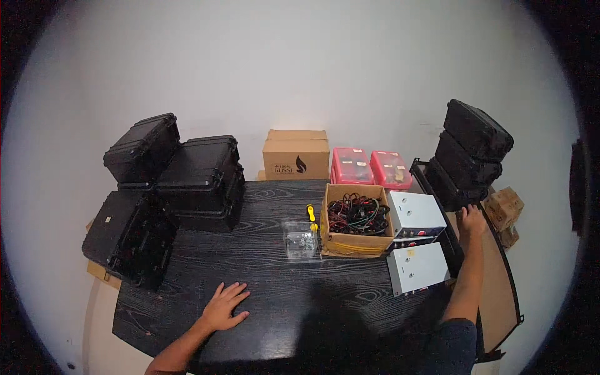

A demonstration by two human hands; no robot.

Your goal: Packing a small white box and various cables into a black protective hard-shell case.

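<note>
My left hand (pixel 225 307) lies flat on the dark wood-grain table (pixel 269 275), fingers spread and nothing in it. Stretched far to the right, my right hand (pixel 472 222) is beside the bottom of a stack of black hard cases (pixel 465 165). Its fingers look slightly apart, and I see nothing held in it; whether it touches the lowest case I cannot tell. Two white metal boxes, a farther one (pixel 415 211) and a nearer one (pixel 419 267), sit left of my right forearm.
An open carton (pixel 356 245) of tangled cables stands mid-table. Left of it are a clear plastic organizer (pixel 300 242) and a yellow tool (pixel 310 213). Black cases (pixel 197 169) crowd the left side. Pink-edged boxes (pixel 352 165) and a closed carton (pixel 295 153) stand behind.
</note>
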